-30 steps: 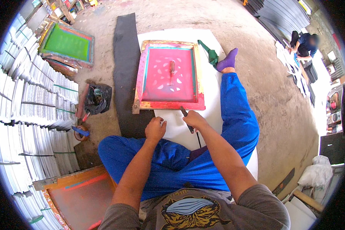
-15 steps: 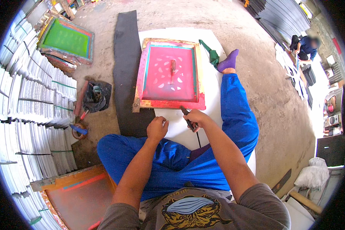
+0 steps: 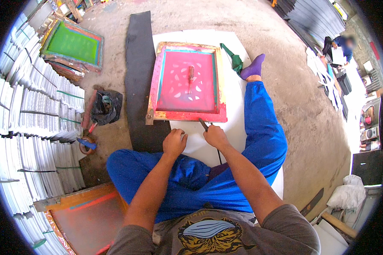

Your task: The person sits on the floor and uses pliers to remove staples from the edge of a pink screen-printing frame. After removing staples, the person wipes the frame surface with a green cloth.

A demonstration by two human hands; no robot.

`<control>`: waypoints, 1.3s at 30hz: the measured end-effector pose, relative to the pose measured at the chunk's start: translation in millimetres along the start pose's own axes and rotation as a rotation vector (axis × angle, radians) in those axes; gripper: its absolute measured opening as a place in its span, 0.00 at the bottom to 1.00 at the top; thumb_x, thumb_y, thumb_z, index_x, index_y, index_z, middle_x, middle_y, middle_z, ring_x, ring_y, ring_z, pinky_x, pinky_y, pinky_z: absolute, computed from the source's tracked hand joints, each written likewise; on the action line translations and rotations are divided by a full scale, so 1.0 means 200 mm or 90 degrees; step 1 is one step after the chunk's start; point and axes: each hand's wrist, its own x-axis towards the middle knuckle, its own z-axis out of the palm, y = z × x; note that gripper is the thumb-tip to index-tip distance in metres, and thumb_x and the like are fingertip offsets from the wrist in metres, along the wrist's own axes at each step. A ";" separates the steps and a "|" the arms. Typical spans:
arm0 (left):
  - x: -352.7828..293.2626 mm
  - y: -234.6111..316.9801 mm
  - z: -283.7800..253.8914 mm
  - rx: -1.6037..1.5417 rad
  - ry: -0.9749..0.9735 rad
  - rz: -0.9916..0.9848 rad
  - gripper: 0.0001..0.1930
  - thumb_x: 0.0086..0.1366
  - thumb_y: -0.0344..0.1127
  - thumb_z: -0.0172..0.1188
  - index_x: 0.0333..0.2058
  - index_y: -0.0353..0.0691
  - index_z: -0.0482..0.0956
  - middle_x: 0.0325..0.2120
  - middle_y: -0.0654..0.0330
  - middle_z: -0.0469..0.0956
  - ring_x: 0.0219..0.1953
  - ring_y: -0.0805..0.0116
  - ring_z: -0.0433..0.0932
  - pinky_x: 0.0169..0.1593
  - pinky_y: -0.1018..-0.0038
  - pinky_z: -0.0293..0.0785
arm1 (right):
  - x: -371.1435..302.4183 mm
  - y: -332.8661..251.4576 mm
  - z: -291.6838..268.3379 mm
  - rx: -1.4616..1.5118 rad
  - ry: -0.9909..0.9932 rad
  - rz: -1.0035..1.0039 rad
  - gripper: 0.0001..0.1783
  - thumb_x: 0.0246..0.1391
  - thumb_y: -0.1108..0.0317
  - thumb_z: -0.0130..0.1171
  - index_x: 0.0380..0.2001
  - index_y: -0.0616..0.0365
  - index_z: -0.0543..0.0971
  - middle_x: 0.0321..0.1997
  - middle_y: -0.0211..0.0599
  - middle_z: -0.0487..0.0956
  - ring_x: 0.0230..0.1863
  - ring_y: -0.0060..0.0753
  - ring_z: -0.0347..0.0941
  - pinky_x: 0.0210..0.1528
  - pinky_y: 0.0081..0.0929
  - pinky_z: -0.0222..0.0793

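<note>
1. The right hand (image 3: pixel 215 137) has its fingers clamped around a dark hand tool (image 3: pixel 203 124); the tool's narrow end points up and left, at the near rail of the screen-printing frame, and whether they touch I cannot tell.
2. The left hand (image 3: pixel 175 142) is level with it, a little apart, its fingers curled inward; whether they pinch anything I cannot tell.
3. The screen-printing frame (image 3: pixel 187 115), wooden and paint-stained with pink mesh, lies just beyond both hands on a white board (image 3: pixel 236 117).
4. A screwdriver-like tool (image 3: pixel 191 73) with a reddish-brown handle lies on the mesh, shaft toward the person.
5. Left of the frame runs a black strip (image 3: pixel 139 80) of sheet; right of it, near the purple-socked foot (image 3: pixel 253 68), is a green cloth (image 3: pixel 237 63).
6. Farther left are a black plastic bag (image 3: pixel 107 109) and stacks of white sheets (image 3: pixel 38 121).
</note>
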 end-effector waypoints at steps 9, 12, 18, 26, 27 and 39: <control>0.10 0.05 0.10 -0.011 0.090 0.102 0.18 0.61 0.42 0.63 0.47 0.40 0.75 0.43 0.50 0.78 0.45 0.46 0.79 0.46 0.55 0.77 | 0.03 0.09 0.11 0.057 0.016 0.014 0.19 0.53 0.59 0.56 0.33 0.68 0.81 0.33 0.65 0.81 0.39 0.66 0.80 0.47 0.54 0.77; 0.14 0.06 0.16 -0.023 0.081 0.103 0.18 0.61 0.41 0.62 0.47 0.40 0.75 0.44 0.49 0.77 0.45 0.45 0.79 0.46 0.54 0.77 | 0.04 0.10 0.11 0.083 0.002 -0.008 0.20 0.53 0.57 0.56 0.32 0.68 0.81 0.32 0.65 0.81 0.39 0.66 0.80 0.47 0.55 0.76; 0.16 0.11 0.21 -0.019 0.100 0.060 0.18 0.61 0.40 0.62 0.49 0.41 0.74 0.46 0.49 0.76 0.45 0.44 0.78 0.46 0.53 0.76 | 0.10 0.17 0.12 0.151 -0.056 -0.054 0.21 0.52 0.55 0.58 0.33 0.67 0.81 0.31 0.63 0.81 0.37 0.61 0.81 0.43 0.52 0.77; 0.14 0.11 0.17 -0.035 0.083 0.043 0.19 0.62 0.40 0.62 0.49 0.42 0.73 0.48 0.49 0.75 0.46 0.45 0.78 0.48 0.54 0.76 | 0.09 0.17 0.04 0.174 -0.147 -0.054 0.24 0.61 0.53 0.56 0.23 0.65 0.74 0.17 0.41 0.77 0.16 0.35 0.77 0.22 0.36 0.74; 0.14 0.10 0.18 -0.044 0.090 0.061 0.19 0.62 0.40 0.62 0.49 0.42 0.73 0.48 0.49 0.75 0.47 0.45 0.78 0.48 0.54 0.76 | 0.09 0.16 0.02 0.160 -0.146 -0.044 0.24 0.62 0.52 0.55 0.23 0.65 0.74 0.17 0.41 0.77 0.15 0.34 0.76 0.21 0.35 0.74; 0.11 0.10 0.15 -0.060 0.043 -0.002 0.18 0.63 0.41 0.62 0.50 0.42 0.74 0.51 0.49 0.74 0.50 0.46 0.77 0.51 0.55 0.75 | 0.16 -0.03 -0.24 0.132 -0.308 0.081 0.22 0.60 0.54 0.56 0.27 0.66 0.72 0.17 0.43 0.75 0.12 0.35 0.74 0.11 0.35 0.68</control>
